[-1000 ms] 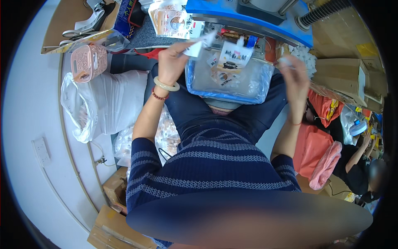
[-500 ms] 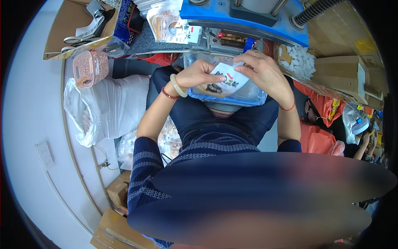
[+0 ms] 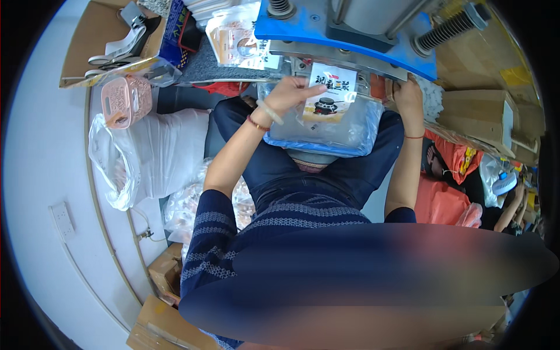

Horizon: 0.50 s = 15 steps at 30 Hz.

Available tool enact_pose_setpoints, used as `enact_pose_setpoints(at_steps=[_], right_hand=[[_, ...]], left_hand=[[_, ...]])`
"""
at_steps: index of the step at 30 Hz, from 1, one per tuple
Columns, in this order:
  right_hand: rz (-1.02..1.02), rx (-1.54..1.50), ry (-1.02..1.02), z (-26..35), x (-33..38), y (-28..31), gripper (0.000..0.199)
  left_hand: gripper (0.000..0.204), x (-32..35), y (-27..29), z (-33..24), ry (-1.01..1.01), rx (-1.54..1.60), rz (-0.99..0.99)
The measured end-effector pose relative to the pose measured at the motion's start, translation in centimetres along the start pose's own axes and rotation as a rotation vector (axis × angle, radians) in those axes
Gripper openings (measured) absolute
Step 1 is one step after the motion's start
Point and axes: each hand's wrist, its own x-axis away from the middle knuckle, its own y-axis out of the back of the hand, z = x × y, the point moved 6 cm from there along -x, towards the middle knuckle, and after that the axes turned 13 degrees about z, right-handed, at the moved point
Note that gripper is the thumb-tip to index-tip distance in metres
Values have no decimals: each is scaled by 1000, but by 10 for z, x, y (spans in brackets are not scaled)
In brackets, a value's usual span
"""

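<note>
Two hands work under the blue press plate at twelve o'clock. Left hand pinches a printed white sachet at its left edge, held over the lap's blue tray. Right hand, at two o'clock, rests fingers curled on the machine's edge; little free room between

Your left hand pinches a glossy printed plastic pouch just below the matt blue painted metal plate of the press. Below the pouch, your lap holds a bin lined with clear, crinkly plastic film. Left of that bin lie a smooth pink plastic basket and rough brown cardboard.
</note>
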Motion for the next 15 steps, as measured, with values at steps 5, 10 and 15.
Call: enact_pose_setpoints(at_steps=[5,10,15], right_hand=[[-34,-208,-237,4,29,29,27],[-202,-360,-9,48,79,63,24],[119,-766,49,126,80,0,20]], left_hand=[[59,74,89,-47,-639,-1223,-577],[43,95,87,-16,-499,-1328,-564],[32,106,57,-54,-544,-799,-611]])
